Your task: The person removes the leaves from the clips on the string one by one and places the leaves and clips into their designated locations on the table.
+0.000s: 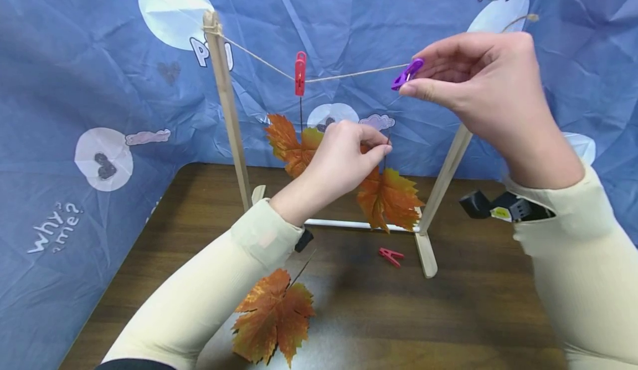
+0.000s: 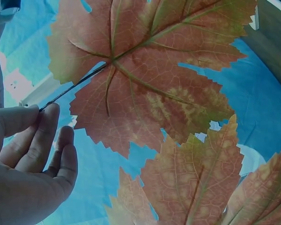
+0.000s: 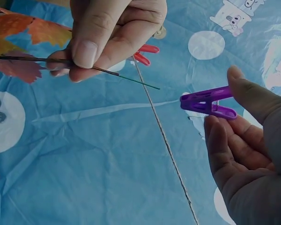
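My left hand (image 1: pixel 344 151) pinches the thin stem (image 3: pixel 103 70) of an orange autumn leaf (image 1: pixel 391 195) between thumb and forefinger, below the twine (image 1: pixel 354 75). The leaf hangs down from the fingers, and in the right wrist view the stem's green wire tip crosses the twine. My right hand (image 1: pixel 478 76) pinches a purple clothespin (image 1: pixel 408 74) by its handle ends, close by the twine in the head view. On the twine's left part, a red clothespin (image 1: pixel 300 74) holds another orange leaf (image 1: pixel 284 143) by its stem; my left hand partly hides that leaf.
The twine runs between two wooden posts (image 1: pixel 229 109) joined by a white bar (image 1: pixel 339 224). On the brown table (image 1: pixel 349 314) lie a third leaf (image 1: pixel 274 317) and a red clothespin (image 1: pixel 391 256). Blue printed cloth (image 1: pixel 124 204) hangs behind and at the left.
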Tool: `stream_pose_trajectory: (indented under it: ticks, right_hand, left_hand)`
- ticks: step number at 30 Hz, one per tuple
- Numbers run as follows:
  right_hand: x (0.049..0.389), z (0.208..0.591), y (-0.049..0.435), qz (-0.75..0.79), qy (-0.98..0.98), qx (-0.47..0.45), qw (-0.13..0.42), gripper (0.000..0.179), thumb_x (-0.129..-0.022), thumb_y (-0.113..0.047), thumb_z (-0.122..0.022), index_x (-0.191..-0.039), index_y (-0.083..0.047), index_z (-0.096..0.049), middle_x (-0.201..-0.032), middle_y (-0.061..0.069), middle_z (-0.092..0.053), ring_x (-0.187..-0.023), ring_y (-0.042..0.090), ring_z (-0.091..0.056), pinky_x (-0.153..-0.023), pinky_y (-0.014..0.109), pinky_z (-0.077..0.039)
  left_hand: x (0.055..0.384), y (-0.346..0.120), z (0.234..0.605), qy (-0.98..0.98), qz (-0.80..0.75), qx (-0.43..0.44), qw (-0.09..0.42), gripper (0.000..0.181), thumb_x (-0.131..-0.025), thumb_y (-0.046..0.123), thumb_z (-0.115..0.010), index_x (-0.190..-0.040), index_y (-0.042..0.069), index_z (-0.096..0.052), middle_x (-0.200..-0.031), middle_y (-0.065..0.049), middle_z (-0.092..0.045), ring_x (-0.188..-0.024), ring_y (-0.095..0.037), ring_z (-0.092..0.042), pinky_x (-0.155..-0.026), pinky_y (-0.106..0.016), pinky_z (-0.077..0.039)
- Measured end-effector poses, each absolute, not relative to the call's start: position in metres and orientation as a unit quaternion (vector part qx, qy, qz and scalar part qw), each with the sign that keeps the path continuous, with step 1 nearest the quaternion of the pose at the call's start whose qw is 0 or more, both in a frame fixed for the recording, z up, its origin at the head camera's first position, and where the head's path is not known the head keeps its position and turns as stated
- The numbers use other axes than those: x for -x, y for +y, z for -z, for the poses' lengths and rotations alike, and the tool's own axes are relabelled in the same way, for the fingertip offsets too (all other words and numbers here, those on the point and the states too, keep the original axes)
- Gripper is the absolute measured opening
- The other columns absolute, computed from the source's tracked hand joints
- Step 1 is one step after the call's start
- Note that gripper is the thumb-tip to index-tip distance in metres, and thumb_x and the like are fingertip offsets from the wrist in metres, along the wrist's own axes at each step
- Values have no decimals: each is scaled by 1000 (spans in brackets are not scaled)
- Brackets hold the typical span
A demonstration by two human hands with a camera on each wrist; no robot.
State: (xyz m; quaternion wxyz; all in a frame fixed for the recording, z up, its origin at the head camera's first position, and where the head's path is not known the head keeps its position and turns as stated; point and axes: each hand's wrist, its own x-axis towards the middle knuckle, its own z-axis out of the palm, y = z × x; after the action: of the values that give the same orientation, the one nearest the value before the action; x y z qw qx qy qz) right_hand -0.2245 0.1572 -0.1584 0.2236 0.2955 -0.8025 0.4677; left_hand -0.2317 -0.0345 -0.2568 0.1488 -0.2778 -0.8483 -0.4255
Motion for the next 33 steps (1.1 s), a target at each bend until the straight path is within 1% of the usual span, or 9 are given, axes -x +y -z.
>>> stream_pose_trajectory:
  ticks: [4,8,12,17,19,26,31,33]
  right_hand:
    - [219,163,161,-460,-808,-294,222,29,-76,-4,-90,-101,1,-78,-90,10,-76,-80,17,-73,-73,21,-55]
    - [210,167,164,-465,-808,-286,223,27,-76,-3,-90,-100,2,-78,-89,12,-75,-78,19,-73,-71,21,-55]
    - [203,172,168,-452,-816,-278,230,27,-76,-5,-90,-101,0,-79,-90,11,-74,-78,20,-70,-71,21,-53]
    - [200,183,177,-426,-833,-259,239,29,-75,-8,-92,-101,-2,-79,-88,8,-73,-76,20,-68,-67,20,-52]
    - [200,188,182,-423,-839,-248,235,30,-75,-9,-92,-101,-4,-80,-88,7,-74,-75,19,-69,-64,20,-51]
    - [203,209,195,-419,-853,-239,199,28,-76,-10,-92,-101,-7,-79,-88,7,-74,-75,17,-70,-64,18,-53]
    - [205,226,202,-414,-858,-234,193,27,-76,-12,-92,-99,-8,-80,-85,6,-74,-72,16,-69,-61,17,-52]
    - [206,232,204,-414,-859,-231,191,26,-76,-13,-93,-98,-9,-80,-84,5,-74,-71,16,-69,-61,17,-52]
  left_hand:
    - [230,-35,258,-850,418,279,158,9,-95,12,-74,-96,5,-81,-86,2,-74,-72,-11,-59,-65,-25,-47]
    - [228,-35,260,-849,416,281,166,9,-94,11,-74,-96,5,-81,-87,2,-75,-72,-10,-59,-66,-25,-46]
    - [223,-33,263,-845,415,295,161,9,-95,11,-74,-97,5,-81,-88,1,-75,-75,-10,-60,-68,-24,-47]
    - [210,-31,266,-844,411,310,150,9,-95,11,-74,-97,6,-81,-91,0,-75,-82,-11,-62,-72,-23,-47]
    - [206,-30,268,-845,407,311,153,9,-95,11,-74,-97,6,-81,-91,0,-75,-84,-11,-61,-73,-23,-46]
    - [197,-29,277,-845,409,312,146,8,-94,10,-73,-96,8,-81,-89,2,-74,-83,-10,-61,-71,-23,-46]
    - [191,-30,283,-845,409,313,143,8,-93,8,-73,-96,8,-81,-88,2,-74,-84,-11,-63,-71,-24,-46]
    - [188,-31,285,-845,407,315,145,8,-92,8,-74,-95,8,-81,-88,2,-74,-85,-11,-64,-74,-24,-46]
